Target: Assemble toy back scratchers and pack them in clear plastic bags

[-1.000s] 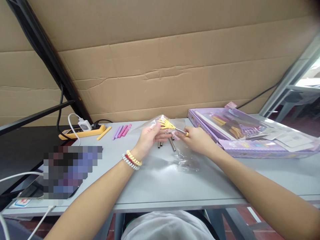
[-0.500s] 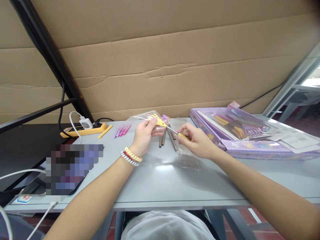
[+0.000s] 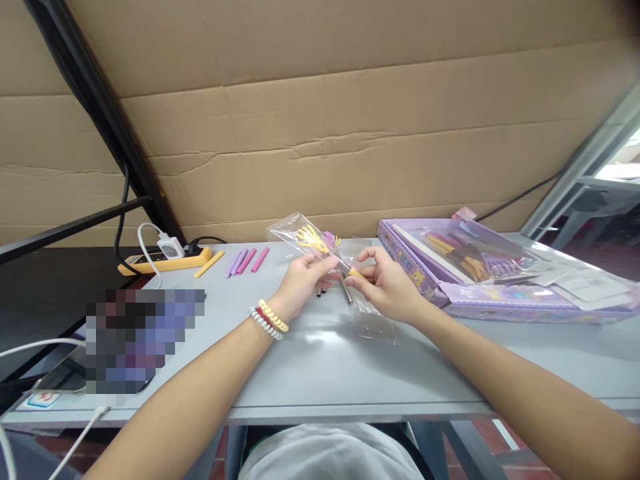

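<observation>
A metal rod with a yellow, finger-like forked head lies slanted between my hands, above the table. Its head sits inside a clear plastic bag. My left hand is closed on the bag around the base of the head, thumb on top. In my right hand the rod's yellow handle end is pinched between thumb and fingers. Under and behind the hands are several bare metal tubes, partly hidden, and a purple head. A second clear bag lies below my right hand.
Purple and pink sleeves and a yellow one lie at the left, near a yellow power strip. An open purple box with bagged parts stands at the right. A blurred device with white cables is at the front left.
My left hand has shifted from the yellow head down toward the rod, and the hands are closer together. The head now shows fully inside the clear bag.
</observation>
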The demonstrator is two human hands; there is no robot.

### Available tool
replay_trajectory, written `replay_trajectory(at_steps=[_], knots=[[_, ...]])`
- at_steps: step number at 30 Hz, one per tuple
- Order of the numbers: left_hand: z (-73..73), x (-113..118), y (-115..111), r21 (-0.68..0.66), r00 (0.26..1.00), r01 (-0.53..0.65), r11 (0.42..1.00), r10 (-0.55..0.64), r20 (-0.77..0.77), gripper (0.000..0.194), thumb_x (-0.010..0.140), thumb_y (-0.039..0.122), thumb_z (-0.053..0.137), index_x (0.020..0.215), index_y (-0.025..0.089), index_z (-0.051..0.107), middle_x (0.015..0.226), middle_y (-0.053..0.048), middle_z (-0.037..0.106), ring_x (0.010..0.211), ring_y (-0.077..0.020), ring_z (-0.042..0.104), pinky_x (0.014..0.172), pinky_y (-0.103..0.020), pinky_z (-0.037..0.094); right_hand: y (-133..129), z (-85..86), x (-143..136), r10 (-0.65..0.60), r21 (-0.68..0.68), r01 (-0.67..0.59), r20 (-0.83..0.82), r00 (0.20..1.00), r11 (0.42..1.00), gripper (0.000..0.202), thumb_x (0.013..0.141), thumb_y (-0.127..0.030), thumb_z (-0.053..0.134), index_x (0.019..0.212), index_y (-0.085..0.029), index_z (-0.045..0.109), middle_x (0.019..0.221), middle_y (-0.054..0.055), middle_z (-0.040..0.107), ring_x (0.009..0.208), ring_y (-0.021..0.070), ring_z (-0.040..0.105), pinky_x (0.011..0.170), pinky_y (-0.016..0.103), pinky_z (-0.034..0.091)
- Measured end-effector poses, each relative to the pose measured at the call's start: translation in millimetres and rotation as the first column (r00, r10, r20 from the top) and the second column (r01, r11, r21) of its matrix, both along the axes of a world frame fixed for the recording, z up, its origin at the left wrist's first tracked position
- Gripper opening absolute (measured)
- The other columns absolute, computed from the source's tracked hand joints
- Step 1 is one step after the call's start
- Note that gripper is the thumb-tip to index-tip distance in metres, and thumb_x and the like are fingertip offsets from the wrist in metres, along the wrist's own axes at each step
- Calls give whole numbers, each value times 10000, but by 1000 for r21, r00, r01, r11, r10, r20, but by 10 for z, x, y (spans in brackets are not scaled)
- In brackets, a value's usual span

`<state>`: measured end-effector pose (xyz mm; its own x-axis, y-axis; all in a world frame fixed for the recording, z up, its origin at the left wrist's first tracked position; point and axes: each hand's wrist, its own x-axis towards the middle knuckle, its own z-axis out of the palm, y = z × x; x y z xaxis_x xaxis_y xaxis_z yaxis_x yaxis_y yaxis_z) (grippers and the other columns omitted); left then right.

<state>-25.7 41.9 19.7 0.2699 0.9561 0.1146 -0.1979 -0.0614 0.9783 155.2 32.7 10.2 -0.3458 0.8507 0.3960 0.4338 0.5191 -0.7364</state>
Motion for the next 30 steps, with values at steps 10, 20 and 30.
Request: replay_trajectory(at_steps=[10, 20, 30], knots=[[74, -73, 34, 87, 984, -37, 996, 22, 176, 302, 708, 408, 703, 752, 112, 663, 750, -61, 671, 677, -145, 624, 614, -271, 526, -51, 40, -7, 27, -20, -25, 98, 995, 999, 746, 848, -315, 526, 1449, -173, 108, 540, -87, 484, 460, 104, 424, 487, 233, 331], [154, -373, 249, 67, 921, -289, 955, 258, 292, 282, 660, 351, 744, 720, 116, 601, 664, -25, 654, 583, -118, 608, 519, -234, 521, -20, 126, 157, 408, -236, -459, -235, 882, 857, 465, 733, -262, 706, 1150, -188, 513, 866, 51, 651, 736, 140, 618, 613, 277, 516], [41, -195, 121, -5, 975, -32, 999, 33, 220, 285, 675, 362, 744, 757, 110, 641, 697, -43, 669, 618, -138, 628, 573, -273, 540, 17, 57, 119, 264, -232, -318, -236, 935, 919, 434, 594, -341, 807, 908, -177, 556, 622, 11, 663, 481, 134, 591, 399, 252, 470]])
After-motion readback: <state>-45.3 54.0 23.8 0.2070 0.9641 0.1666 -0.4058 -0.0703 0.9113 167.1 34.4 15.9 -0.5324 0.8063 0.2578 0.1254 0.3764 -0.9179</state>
